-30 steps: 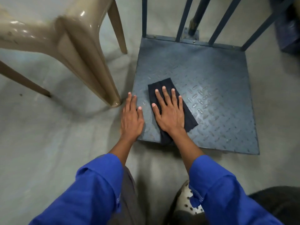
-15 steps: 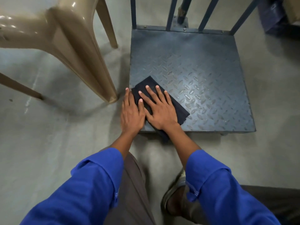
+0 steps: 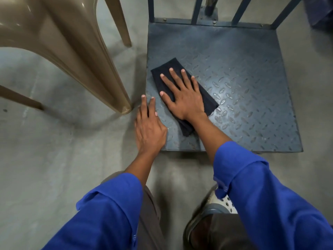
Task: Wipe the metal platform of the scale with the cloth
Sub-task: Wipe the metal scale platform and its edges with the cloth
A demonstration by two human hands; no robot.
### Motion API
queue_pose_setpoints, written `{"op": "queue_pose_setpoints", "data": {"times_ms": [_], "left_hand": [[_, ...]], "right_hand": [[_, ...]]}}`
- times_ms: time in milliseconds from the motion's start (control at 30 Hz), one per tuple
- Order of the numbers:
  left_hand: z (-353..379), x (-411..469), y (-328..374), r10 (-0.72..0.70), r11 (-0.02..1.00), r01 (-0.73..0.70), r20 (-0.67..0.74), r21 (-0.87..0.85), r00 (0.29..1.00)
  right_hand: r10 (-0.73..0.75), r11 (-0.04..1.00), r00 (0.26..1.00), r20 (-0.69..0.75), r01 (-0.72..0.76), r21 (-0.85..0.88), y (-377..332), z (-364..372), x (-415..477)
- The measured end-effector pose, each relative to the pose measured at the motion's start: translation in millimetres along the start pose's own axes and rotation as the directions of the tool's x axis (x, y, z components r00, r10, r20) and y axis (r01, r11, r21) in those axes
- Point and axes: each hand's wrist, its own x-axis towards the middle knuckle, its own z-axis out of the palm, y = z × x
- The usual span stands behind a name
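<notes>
platform (image 3: 243, 73) rails cropped; right hand (image 3: 182, 94) hides cloth (image 3: 207, 100) middle.

A beige plastic chair (image 3: 54, 42) stands on the grey floor (image 3: 45, 159); a perforated shoe (image 3: 224, 204) lies nearer.

A smooth grey concrete floor (image 3: 54, 159) fills the view from above. On it, to the right, sits a square blue-grey metal scale platform with a raised diamond tread (image 3: 243, 69); blue upright bars (image 3: 195, 9) rise from its far edge. A folded black cloth (image 3: 210, 102) lies on the platform's near left part, with the right hand (image 3: 183, 100) spread flat on top of it. The left hand (image 3: 149, 130) rests on the platform's left edge, near its front corner. Just left of the platform, the tapered legs of a beige plastic chair (image 3: 100, 73) stand on the floor. A blurred grey and white shoe (image 3: 221, 204) is planted on the floor in front of the platform.
</notes>
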Motion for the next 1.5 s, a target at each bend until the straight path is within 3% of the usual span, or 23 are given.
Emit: {"op": "queue_pose_setpoints", "data": {"times_ms": [167, 400, 633, 867, 1067, 1200, 1333, 1400, 1500], "left_hand": [[1, 3, -2, -0.002, 1.000, 0.002, 0.002, 0.004, 1.000], [-14, 6, 3, 0.010, 0.999, -0.005, 0.141, -0.038, 0.990], [-14, 26, -11, 0.214, 0.941, -0.255, 0.193, 0.223, 0.958], [-5, 22, -14, 0.280, 0.929, -0.312, 0.174, 0.199, 0.944], [-16, 0, 1, 0.372, 0.898, -0.415, 0.254, 0.146, 0.893], [-14, -17, 10, 0.307, 0.936, -0.334, 0.207, 0.110, 0.929], [-13, -17, 23, 0.262, 0.931, -0.324, 0.305, 0.171, 0.915], [-12, -14, 16, 0.310, 0.909, -0.371, 0.285, 0.190, 0.907], [-3, -19, -2, 0.391, 0.901, -0.408, 0.132, 0.146, 0.911]], "right_hand": [[0.110, 0.993, 0.994, 0.007, -0.110, 0.030, 8, -2, 29], [0.046, 0.999, 0.998, 0.035, -0.047, 0.002, -18, -5, -54], [0.113, 0.993, 0.993, 0.017, -0.114, 0.021, 0, -10, -90], [0.202, 0.979, 0.979, -0.019, -0.202, 0.028, 17, -2, -47], [0.187, 0.982, 0.982, 0.028, -0.188, 0.026, 15, -10, -49], [0.199, 0.979, 0.979, 0.044, -0.200, 0.024, 0, -9, -81], [0.197, 0.980, 0.980, 0.013, -0.197, 0.006, -2, -8, -87], [0.232, 0.973, 0.973, 0.015, -0.232, 0.010, 0, -8, -69], [0.233, 0.972, 0.972, 0.027, -0.234, 0.031, 9, -6, -31]]}}
